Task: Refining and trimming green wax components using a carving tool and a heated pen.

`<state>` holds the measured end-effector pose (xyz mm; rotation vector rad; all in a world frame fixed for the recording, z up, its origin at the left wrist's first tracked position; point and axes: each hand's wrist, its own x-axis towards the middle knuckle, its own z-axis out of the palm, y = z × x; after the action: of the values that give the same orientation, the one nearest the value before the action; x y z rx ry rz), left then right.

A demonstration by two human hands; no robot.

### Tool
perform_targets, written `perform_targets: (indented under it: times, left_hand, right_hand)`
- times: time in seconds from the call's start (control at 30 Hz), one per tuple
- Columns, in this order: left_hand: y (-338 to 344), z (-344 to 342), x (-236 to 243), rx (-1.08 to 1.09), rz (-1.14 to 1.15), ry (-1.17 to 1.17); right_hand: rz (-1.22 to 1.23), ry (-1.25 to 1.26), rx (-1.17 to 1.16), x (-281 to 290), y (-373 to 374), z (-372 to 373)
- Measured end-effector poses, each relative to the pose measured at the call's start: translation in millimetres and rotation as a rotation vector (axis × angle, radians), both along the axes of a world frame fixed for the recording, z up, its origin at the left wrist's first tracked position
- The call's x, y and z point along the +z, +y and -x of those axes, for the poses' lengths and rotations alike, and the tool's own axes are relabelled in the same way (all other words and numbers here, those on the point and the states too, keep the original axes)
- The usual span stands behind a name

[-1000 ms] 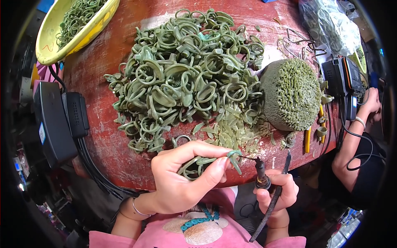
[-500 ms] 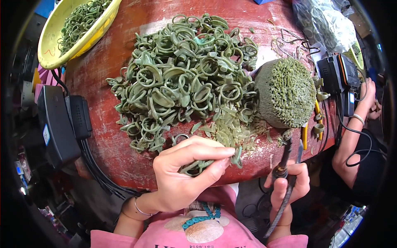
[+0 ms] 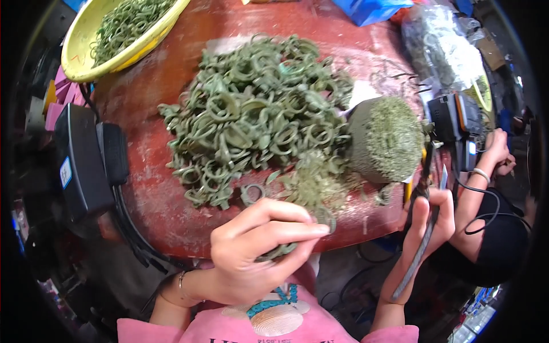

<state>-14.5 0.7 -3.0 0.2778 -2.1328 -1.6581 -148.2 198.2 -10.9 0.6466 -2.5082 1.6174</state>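
My left hand point(image 3: 263, 246) is closed, pinching a small green wax ring point(image 3: 326, 219) between thumb and fingertips. More green wax rings point(image 3: 278, 251) are tucked under its curled fingers. My right hand point(image 3: 430, 220) is wrapped round two tools. One is a knife point(image 3: 444, 176) with a pale pointed blade and a long grey textured handle. The other is a dark pen-like tool point(image 3: 428, 166), pointing up beside the rough green cylinder point(image 3: 393, 140); its tip is blurred. Ahead of my left hand lies a big heap of green wax rings point(image 3: 251, 114), with thin green shavings point(image 3: 311, 182) alongside.
A yellow basin point(image 3: 74, 57) of rings stands far left. Black boxes with cables point(image 3: 86, 166) flank the red table point(image 3: 148, 188). On the right are a black device point(image 3: 452, 117), a clear plastic bag point(image 3: 443, 48) and another person's arm point(image 3: 486, 166). A blue bag point(image 3: 372, 10) lies far back.
My right hand has moved right and away from me with both tools. The ring in my left fingertips has turned. The whole view has shifted slightly.
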Motion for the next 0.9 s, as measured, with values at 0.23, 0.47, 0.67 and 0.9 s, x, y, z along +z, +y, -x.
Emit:
perform_targets:
  times: [0.23,0.47,0.67,0.9]
  left_hand:
    - [1,1,8,0.051,-0.35,-0.07]
    - [-8,-10,10,-0.059,-1.074,-0.19]
    - [-11,-10,11,-0.025,-1.187,-0.242]
    - [-46,-47,76,0.029,-0.814,-0.161]
  right_hand:
    - [-0.281,0.206,-0.186,5,-20,80]
    - [-0.456,0.198,-0.063,-4,-23,97]
    - [-0.354,0.121,-0.204,1,-21,84]
    - [-0.137,0.245,-0.045,32,-47,44]
